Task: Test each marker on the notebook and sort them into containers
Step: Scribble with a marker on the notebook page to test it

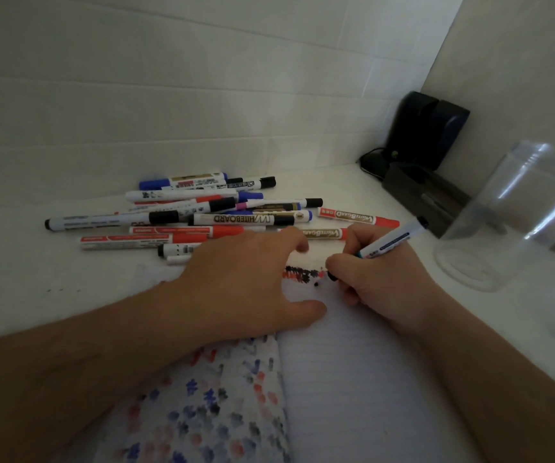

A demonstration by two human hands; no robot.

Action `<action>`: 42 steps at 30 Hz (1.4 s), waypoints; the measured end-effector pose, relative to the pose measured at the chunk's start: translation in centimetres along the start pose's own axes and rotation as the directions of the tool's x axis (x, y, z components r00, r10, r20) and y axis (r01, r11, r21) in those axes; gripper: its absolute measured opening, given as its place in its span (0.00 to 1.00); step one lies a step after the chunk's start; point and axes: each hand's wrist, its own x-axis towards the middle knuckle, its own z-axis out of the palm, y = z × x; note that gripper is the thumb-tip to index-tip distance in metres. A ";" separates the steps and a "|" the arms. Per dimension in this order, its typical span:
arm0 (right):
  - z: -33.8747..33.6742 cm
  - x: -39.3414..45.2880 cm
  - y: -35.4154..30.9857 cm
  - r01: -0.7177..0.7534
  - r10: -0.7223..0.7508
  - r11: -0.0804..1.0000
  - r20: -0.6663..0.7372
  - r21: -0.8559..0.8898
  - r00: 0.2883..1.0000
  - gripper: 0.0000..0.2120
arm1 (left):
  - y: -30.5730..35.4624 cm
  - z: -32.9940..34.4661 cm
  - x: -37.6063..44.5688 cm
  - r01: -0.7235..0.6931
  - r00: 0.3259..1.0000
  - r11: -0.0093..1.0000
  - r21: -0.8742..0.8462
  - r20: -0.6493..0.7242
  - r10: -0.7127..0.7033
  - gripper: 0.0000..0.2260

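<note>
An open lined notebook [353,379] lies in front of me, its left page covered in red, blue and black test marks. My right hand [379,279] grips a white marker [393,240] with its tip on the right page, beside a short row of black and red marks [302,275]. My left hand [252,282] rests flat on the notebook, fingers spread. Behind it lies a pile of several whiteboard markers [202,212] with black, blue and red caps. A clear plastic jar [510,222] lies tilted at the right.
A dark rectangular holder [419,195] stands behind the jar near the corner, with a black device and cable [426,128] against the wall. Tiled walls close the white table at the back and right.
</note>
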 end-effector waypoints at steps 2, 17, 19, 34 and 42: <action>-0.4 0.1 -0.1 0.042 -0.041 0.996 -0.020 0.075 0.999 0.11 | -0.1 0.3 -0.2 -0.033 0.998 0.979 -0.201 -0.059 0.022 0.18; -1.8 -0.4 -0.7 -0.178 -0.057 0.702 0.303 0.690 0.951 0.15 | -1.1 0.6 0.5 -0.141 0.976 0.878 -0.458 -0.214 0.045 0.12; -1.7 -0.3 -0.7 -0.183 -0.038 0.730 0.306 0.659 0.951 0.15 | -1.0 0.6 0.4 -0.135 0.975 0.888 -0.440 -0.220 0.039 0.11; -1.8 -0.4 -1.1 -0.049 0.016 0.852 0.069 0.521 0.997 0.11 | -2.1 0.1 0.9 -0.169 0.954 0.652 -0.740 -0.289 -0.080 0.02; -1.9 -1.3 -1.3 0.360 -0.346 0.903 0.102 -0.233 0.933 0.04 | -2.3 0.5 0.9 -0.128 0.977 0.582 -0.803 -0.204 -0.067 0.12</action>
